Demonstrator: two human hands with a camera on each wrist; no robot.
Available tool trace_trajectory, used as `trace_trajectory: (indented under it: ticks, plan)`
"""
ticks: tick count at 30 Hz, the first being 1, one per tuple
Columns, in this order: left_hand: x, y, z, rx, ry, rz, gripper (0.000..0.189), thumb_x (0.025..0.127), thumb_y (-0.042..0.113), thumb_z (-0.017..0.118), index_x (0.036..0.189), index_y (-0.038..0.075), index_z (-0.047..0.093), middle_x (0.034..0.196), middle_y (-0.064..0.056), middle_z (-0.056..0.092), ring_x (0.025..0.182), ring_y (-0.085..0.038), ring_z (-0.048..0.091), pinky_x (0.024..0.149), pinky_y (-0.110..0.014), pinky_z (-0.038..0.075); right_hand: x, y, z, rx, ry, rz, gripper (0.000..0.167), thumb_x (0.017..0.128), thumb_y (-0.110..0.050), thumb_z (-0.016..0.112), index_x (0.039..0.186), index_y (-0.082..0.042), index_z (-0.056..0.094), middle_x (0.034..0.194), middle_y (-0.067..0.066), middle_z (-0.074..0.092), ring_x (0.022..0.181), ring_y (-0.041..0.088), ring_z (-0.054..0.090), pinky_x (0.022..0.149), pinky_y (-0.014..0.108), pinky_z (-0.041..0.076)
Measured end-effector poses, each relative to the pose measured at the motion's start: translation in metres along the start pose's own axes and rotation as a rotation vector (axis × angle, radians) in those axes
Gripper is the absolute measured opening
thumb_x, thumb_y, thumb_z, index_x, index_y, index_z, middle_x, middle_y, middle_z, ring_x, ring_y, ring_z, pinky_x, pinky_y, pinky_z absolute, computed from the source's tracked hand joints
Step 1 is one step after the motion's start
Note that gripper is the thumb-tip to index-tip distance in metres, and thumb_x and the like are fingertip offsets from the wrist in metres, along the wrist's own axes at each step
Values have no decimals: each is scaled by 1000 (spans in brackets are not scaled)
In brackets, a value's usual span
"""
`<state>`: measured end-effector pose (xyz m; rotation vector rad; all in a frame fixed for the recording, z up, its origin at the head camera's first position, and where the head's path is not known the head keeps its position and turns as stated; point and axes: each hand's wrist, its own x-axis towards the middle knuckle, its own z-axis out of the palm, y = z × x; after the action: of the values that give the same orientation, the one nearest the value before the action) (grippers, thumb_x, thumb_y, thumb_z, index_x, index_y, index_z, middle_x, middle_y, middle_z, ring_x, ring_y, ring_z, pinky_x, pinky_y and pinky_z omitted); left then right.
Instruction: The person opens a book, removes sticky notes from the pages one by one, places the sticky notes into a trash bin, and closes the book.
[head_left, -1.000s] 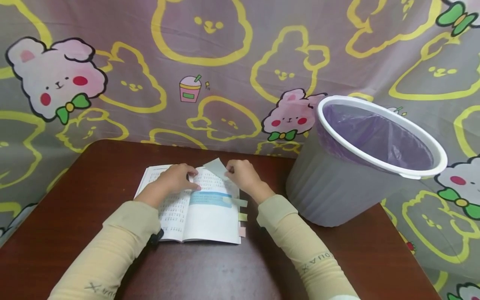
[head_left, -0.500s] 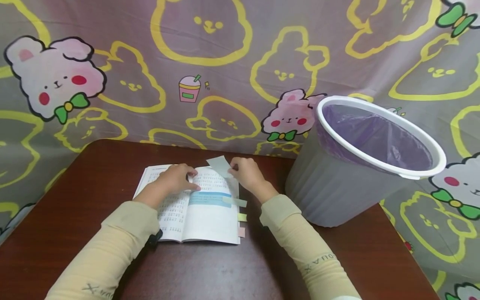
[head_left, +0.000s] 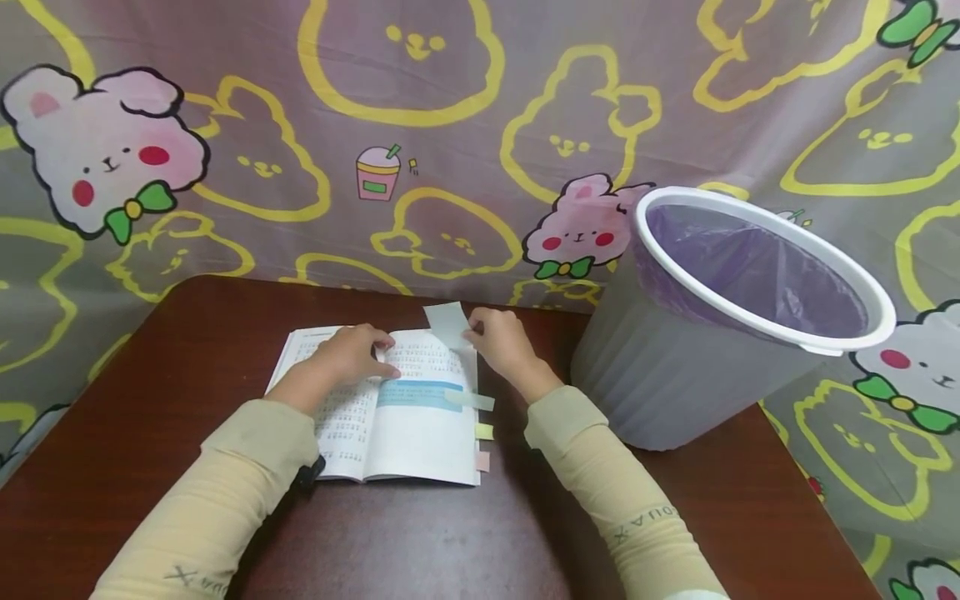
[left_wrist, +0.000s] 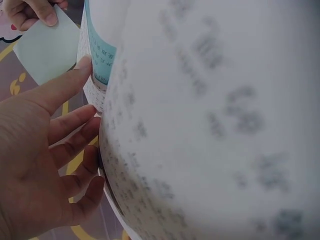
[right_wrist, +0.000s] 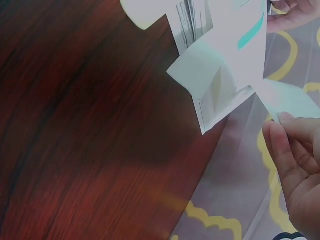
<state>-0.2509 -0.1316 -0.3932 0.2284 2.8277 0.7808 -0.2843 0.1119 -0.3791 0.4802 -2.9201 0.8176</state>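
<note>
Pale green slip (head_left: pixel 447 323) is pinched at its right edge by the right hand (head_left: pixel 504 343), over the far right corner of the open book (head_left: pixel 420 454); whether it sticks there, I cannot tell. The left hand (head_left: pixel 345 362) rests on the book's far part, fingers relaxed. Light pinching and steady left-hand pressure should avoid creases. Coloured tabs (head_left: pixel 484 432) line the right edge; a bin (head_left: pixel 667 367) stands farther right.

A person's left hand (head_left: pixel 347 357) rests across the top of an open printed book (head_left: pixel 423 446) on a glossy red-brown table (head_left: pixel 165 400); the right hand (head_left: pixel 506 345) pinches a pale green paper slip (head_left: pixel 447 322) at the top right corner. Coloured tabs (head_left: pixel 484 432) jut from the right page's edge. Farther right stands a grey bin (head_left: pixel 656 375) with a purple liner (head_left: pixel 750 271), before a cartoon-patterned curtain (head_left: pixel 450 158).
</note>
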Motion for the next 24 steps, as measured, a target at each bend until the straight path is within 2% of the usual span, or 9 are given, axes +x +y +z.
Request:
trace_trajectory:
  ticks: [9,16,24]
  plan:
    - [0,4,-3,-25,-43,-22,63,90,27,81,141,-1,58,140,-23,57,130,-43,51,110,-60,38,-1,2,-5,14,23,0,11,94,-10,76,100,-1,72,95,11,71,76,23,63,66,30,56]
    - [0,8,-4,10,-61,-38,63,91,27,81,143,0,57,145,-24,53,136,-46,45,111,-63,35,-1,5,-9,46,22,35,13,94,-9,76,103,-1,72,95,11,70,76,24,64,68,30,58]
    - [0,9,-4,33,-63,-41,64,92,28,80,144,0,56,146,-24,52,136,-47,44,111,-65,34,-3,12,-13,17,68,22,8,94,-8,75,97,-1,72,88,10,70,71,23,61,62,30,53]
